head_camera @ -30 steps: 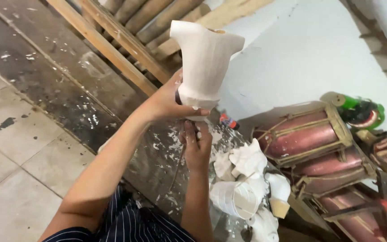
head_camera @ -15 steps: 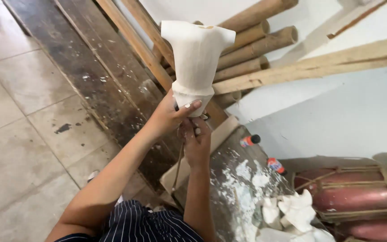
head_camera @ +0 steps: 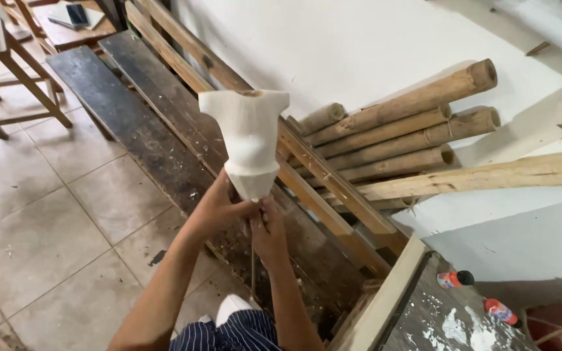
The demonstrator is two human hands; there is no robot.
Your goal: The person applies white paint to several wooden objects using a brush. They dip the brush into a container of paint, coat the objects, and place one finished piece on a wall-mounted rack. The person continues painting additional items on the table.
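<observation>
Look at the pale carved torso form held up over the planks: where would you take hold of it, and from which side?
Grip the white torso form at its narrow lower end, coming from below. It stands upright with the wide shouldered top uppermost and tapers downward, so the base fits within the fingers. The left hand already wraps that base from below, while the right hand meets it underneath.

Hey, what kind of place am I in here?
Probably a craft or woodworking workshop: bamboo poles and wooden planks lean against the wall, a paint-spattered workbench stands nearby, and both hands hold a white torso-shaped form.
</observation>
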